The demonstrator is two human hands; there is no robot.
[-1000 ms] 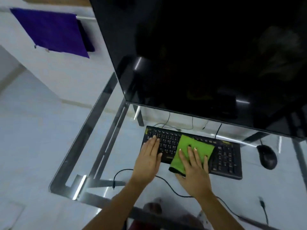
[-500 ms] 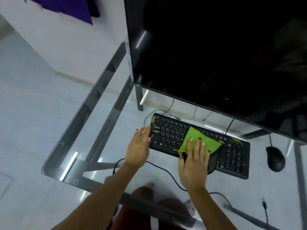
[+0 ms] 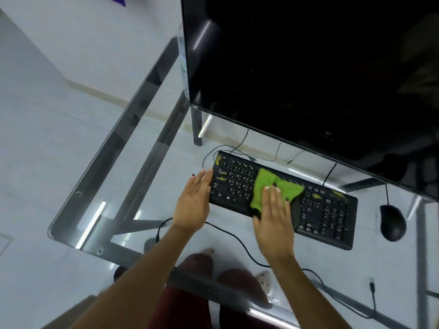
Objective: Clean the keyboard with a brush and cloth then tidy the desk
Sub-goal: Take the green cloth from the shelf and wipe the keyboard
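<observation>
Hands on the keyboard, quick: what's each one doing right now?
Left hand: open, straight fingers against the left end of the black keyboard, holding nothing.
Right hand: open, flat fingers pressing the green cloth onto the keys.

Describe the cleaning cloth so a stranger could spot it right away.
Below the big dark monitor, a black keyboard lies on the glass desk. The cloth lies crumpled across its middle under the right hand, the only bright green thing there.
</observation>
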